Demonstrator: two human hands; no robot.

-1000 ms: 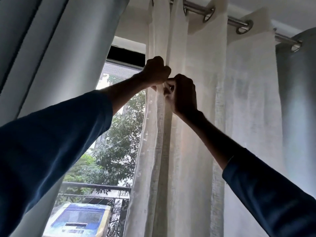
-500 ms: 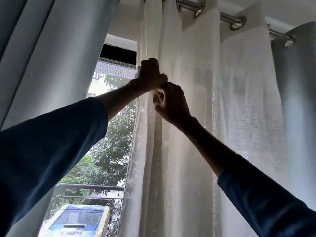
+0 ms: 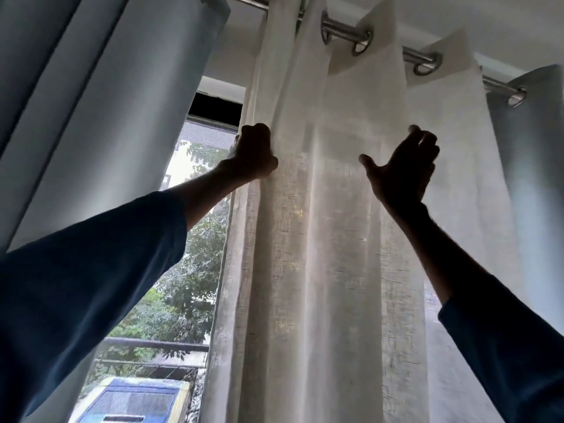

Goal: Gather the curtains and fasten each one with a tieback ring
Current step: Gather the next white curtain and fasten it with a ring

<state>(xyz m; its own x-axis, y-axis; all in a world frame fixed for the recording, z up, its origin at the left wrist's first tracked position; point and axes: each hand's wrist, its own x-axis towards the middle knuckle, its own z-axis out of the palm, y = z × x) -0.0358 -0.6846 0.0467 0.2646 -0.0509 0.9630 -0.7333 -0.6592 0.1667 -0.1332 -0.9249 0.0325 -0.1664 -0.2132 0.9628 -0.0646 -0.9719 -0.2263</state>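
Both arms are up at the window. The left hand (image 3: 254, 151) is a tight fist, fingers curled round the gathered leading edge of the sheer curtain (image 3: 335, 254), a firm grip on bunched fabric. Well apart, off to its right, the right hand (image 3: 399, 169) is spread wide with the thumb out. Its fingers are loosely fanned and a little blurred at the tips, and it holds nothing. It sits in front of the cloth; whether the palm touches it, I can't tell.

The sheer curtain is cream-white and loosely woven, with daylight glowing through. It falls in long vertical folds between and below the two hands, with tighter pleats by the fist and flatter panels behind the open hand. Above both hands it hangs by metal eyelets (image 3: 361, 44) on a silver rod (image 3: 341, 25).

Out past the left hand hangs a heavier grey-blue curtain (image 3: 91, 102), and a second grey-blue panel (image 3: 537, 154) hangs beyond the right hand. Below the left forearm, through the glass, are green tree foliage (image 3: 183, 285) and a railing (image 3: 152, 346). Dark blue sleeves (image 3: 91, 285) cover both arms.
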